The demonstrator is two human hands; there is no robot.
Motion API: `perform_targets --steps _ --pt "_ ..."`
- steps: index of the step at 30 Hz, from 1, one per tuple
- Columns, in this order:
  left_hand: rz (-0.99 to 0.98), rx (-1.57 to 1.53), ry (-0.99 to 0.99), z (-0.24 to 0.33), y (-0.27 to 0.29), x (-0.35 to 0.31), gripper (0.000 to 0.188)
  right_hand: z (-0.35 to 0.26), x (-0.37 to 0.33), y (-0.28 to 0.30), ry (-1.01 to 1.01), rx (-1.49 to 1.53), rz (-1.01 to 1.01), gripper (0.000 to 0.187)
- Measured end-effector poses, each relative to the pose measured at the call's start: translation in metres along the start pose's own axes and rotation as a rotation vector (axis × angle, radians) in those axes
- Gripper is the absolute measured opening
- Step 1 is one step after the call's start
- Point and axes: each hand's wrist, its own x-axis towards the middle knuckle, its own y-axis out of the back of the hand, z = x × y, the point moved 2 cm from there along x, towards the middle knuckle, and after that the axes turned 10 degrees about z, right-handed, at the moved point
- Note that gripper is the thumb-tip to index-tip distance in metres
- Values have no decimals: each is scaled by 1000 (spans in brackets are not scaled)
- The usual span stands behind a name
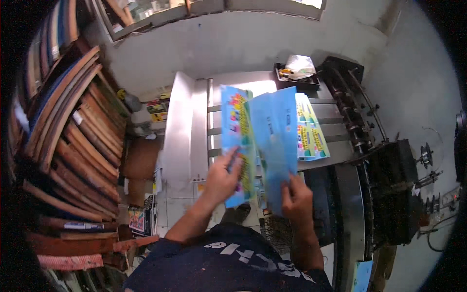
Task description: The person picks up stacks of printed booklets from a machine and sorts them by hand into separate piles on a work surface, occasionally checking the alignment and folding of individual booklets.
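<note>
holding paper up at a silver table [335, 127], a person's left hand [225, 175] closes on a colourful printed sheet [235, 121] as the right hand [296, 198] pinches the lower edge of a blue sheet [275, 126]. overlapping in view, the thin sheets could crease or slip if either grip slackens or pulls unevenly; a low sweep could skew the printed stack [314, 136] lying just right of them. a black tray [302, 86] sits at the table's far side, below a grey wall [185, 56]; wooden boards [85, 117] are racked at left, a dark machine [394, 190] at right.
</note>
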Motion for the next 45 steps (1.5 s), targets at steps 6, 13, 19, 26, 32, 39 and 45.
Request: perform_targets --steps 6,13,19,26,32,39,45 --pt "-86 -125 -18 33 -4 -74 66 -39 -71 14 12 31 -104 27" --pt "-125 -61 -205 55 -26 -124 66 -43 -121 50 -47 43 -99 31" --pt "-312 -163 -200 70 -54 -148 42 -39 -161 58 97 66 -86 49" --pt "-497 -27 -263 57 -64 -167 34 -44 -190 69 -41 -86 -340 76" --pt "-773 43 -463 54 -72 -155 35 -35 -222 71 -55 45 -300 80" --pt "-1287 125 -571 55 -72 -157 39 -27 -206 152 -6 -596 302 50" --pt "-1486 197 -774 83 -83 -144 34 -29 -198 166 25 -813 183 46"
